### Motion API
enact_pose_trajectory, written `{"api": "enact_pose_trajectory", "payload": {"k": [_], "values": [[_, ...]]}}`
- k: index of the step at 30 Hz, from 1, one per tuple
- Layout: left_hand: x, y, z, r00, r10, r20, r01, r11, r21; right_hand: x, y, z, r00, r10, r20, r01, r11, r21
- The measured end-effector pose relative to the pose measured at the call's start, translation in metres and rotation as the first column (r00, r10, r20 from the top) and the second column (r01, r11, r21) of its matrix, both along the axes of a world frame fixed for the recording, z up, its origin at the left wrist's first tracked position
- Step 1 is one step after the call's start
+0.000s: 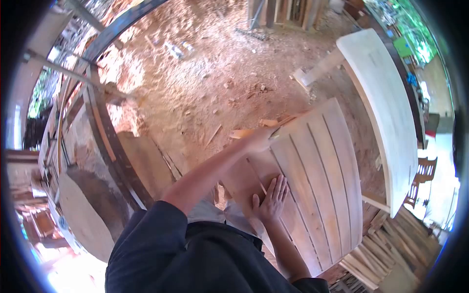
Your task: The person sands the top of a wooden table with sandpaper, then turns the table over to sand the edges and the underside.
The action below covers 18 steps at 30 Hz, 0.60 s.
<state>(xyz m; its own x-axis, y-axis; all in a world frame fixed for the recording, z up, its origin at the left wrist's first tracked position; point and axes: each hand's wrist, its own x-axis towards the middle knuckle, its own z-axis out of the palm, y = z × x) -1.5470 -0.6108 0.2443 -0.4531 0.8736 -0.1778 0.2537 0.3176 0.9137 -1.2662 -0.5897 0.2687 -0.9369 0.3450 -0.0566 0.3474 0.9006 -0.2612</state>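
Note:
A slatted wooden panel (317,180), pale brown with dark grooves between its boards, lies in front of my body. My right hand (271,201) rests flat on its near left part, fingers stretched out and thumb apart. My left hand (261,140) reaches across to the panel's far left edge. Its fingers look closed there, around a small dark thing or the edge itself; I cannot make out which. Thin wood offcuts (243,133) show just beyond my left hand.
A pale curved wooden top (386,102) on legs stands to the right. Stacked wooden strips (376,254) lie at lower right. A dark wooden frame (105,132) runs along the left. Sawdust and scraps cover the ground (195,93). Upright boards (288,12) stand at the back.

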Motion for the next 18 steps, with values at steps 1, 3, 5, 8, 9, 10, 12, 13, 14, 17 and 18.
{"api": "enact_pose_trajectory", "payload": {"k": [1, 3, 5, 8, 9, 10, 12, 13, 14, 17, 18], "values": [[0.003, -0.01, 0.002, 1.0, 0.014, -0.017, -0.014, 0.999, 0.034, -0.002, -0.001, 0.002, 1.0, -0.021, 0.017, 0.021, 1.0, -0.016], [0.014, -0.045, 0.014, 0.999, 0.034, -0.012, -0.034, 0.999, -0.011, -0.008, -0.005, 0.006, 0.995, -0.085, 0.055, 0.088, 0.995, -0.051], [0.029, -0.1, 0.014, 0.997, 0.073, -0.003, -0.073, 0.997, -0.011, -0.023, -0.003, 0.01, 0.982, -0.166, 0.09, 0.173, 0.982, -0.076], [0.05, -0.191, 0.012, 0.998, 0.036, 0.049, -0.026, 0.98, -0.197, -0.055, -0.002, 0.011, 0.897, -0.442, 0.015, 0.442, 0.894, -0.072], [0.048, -0.196, 0.019, 0.996, 0.026, 0.089, -0.009, 0.984, -0.18, -0.067, 0.0, 0.012, 0.855, -0.519, 0.003, 0.518, 0.853, -0.069], [0.046, -0.2, 0.026, 0.991, 0.015, 0.129, 0.006, 0.986, -0.164, -0.08, 0.004, 0.011, 0.806, -0.592, -0.007, 0.591, 0.804, -0.065], [0.04, -0.189, 0.03, 0.997, -0.067, 0.038, 0.071, 0.993, -0.093, -0.089, 0.004, 0.012, 0.736, -0.677, 0.003, 0.676, 0.735, -0.046], [0.029, -0.167, 0.026, 0.992, -0.099, 0.079, 0.104, 0.993, -0.061, -0.095, 0.004, 0.011, 0.721, -0.693, 0.01, 0.693, 0.72, -0.031], [0.016, -0.127, 0.025, 0.984, -0.131, 0.122, 0.135, 0.99, -0.028, -0.1, 0.004, 0.011, 0.706, -0.708, 0.018, 0.709, 0.705, -0.016], [-0.018, 0.005, 0.013, 0.981, -0.176, 0.08, 0.166, 0.979, 0.115, -0.099, 0.002, 0.003, 0.698, -0.716, 0.002, 0.716, 0.698, 0.029], [-0.025, 0.052, -0.014, 0.982, -0.161, -0.102, 0.183, 0.944, 0.274, -0.101, 0.004, 0.005, 0.691, -0.723, 0.006, 0.722, 0.691, 0.037]]}}
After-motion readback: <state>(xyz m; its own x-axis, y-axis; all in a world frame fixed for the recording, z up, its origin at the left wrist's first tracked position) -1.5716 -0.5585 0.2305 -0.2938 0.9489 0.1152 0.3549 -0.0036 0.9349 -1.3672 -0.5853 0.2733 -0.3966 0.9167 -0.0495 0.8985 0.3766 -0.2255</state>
